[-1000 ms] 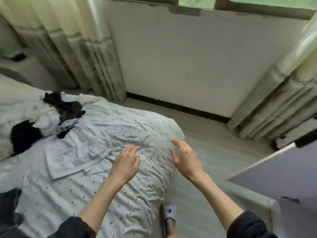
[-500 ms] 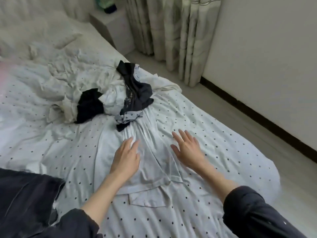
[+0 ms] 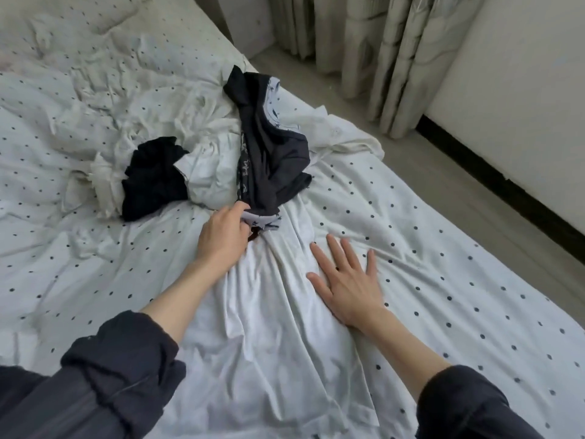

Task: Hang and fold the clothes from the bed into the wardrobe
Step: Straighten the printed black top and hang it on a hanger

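A heap of clothes lies on the bed with its dotted white sheet (image 3: 443,248). A dark grey garment (image 3: 272,166) with a pale star-printed trim runs down the heap's right side. My left hand (image 3: 223,237) pinches the lower end of that trim. A plain white garment (image 3: 285,312) is spread flat in front of me, and my right hand (image 3: 345,280) presses on it with straight, spread fingers. A black garment (image 3: 152,179) and crumpled white clothes (image 3: 209,172) sit further left in the heap.
Pale curtains (image 3: 395,58) hang at the far right above a grey floor (image 3: 459,172) that runs along the bed's right edge. A white wall with a dark skirting board (image 3: 493,172) stands beyond. A pillow (image 3: 104,17) lies at the bed's head.
My view swung from the wall to the bed and came closer to the heap. My left hand went forward and took hold of the dark garment's trim. My right hand settled flat on the white garment.
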Action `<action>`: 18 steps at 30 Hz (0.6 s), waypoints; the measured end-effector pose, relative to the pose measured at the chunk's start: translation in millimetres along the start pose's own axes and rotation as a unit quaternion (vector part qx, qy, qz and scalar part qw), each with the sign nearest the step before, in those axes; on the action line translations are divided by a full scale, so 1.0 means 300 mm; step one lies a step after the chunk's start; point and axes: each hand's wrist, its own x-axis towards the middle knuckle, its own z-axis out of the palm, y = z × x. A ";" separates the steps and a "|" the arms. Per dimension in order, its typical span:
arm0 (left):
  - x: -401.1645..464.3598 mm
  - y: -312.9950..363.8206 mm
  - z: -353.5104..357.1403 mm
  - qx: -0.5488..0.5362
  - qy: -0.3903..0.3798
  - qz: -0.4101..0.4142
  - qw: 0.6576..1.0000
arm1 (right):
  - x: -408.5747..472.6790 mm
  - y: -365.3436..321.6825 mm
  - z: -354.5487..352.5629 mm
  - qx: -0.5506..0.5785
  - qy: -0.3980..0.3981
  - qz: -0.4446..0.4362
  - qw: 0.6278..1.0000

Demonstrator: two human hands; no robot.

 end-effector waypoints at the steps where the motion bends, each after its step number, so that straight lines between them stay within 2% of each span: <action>1: -0.006 0.013 -0.009 -0.032 0.023 -0.009 0.999 | 0.004 0.003 0.005 0.001 -0.003 -0.004 1.000; 3: -0.053 0.051 -0.030 -0.064 0.032 -0.005 0.997 | 0.000 0.003 -0.004 0.014 -0.013 -0.004 1.000; 5: -0.145 0.093 -0.046 -0.070 0.000 0.010 0.997 | -0.013 -0.001 -0.024 0.024 -0.023 -0.002 0.999; 7: -0.268 0.128 -0.053 -0.048 -0.047 0.039 0.997 | -0.051 0.003 -0.045 0.038 -0.030 -0.002 0.999; 9: -0.396 0.165 -0.063 -0.007 -0.129 0.087 0.988 | -0.137 0.013 -0.062 0.110 -0.001 0.009 0.994; 10: -0.459 0.184 -0.069 0.007 -0.186 0.101 0.977 | -0.194 0.014 -0.077 0.193 0.022 0.033 0.980; 12: -0.572 0.224 -0.093 0.012 -0.314 0.115 0.942 | -0.317 0.010 -0.131 0.367 0.044 0.113 0.922; 13: -0.607 0.241 -0.094 0.006 -0.361 0.122 0.924 | -0.360 0.012 -0.157 0.424 0.045 0.138 0.894; 15: -0.645 0.261 -0.096 -0.009 -0.441 0.135 0.887 | -0.414 -0.002 -0.205 0.453 0.034 0.155 0.877; 16: -0.654 0.261 -0.098 -0.024 -0.464 0.135 0.875 | -0.428 -0.016 -0.219 0.441 0.032 0.144 0.885; 17: -0.654 0.253 -0.099 -0.039 -0.458 0.128 0.879 | -0.429 -0.035 -0.226 0.427 0.031 0.127 0.895; 18: -0.644 0.241 -0.102 -0.050 -0.418 0.119 0.899 | -0.420 -0.054 -0.225 0.409 0.027 0.115 0.905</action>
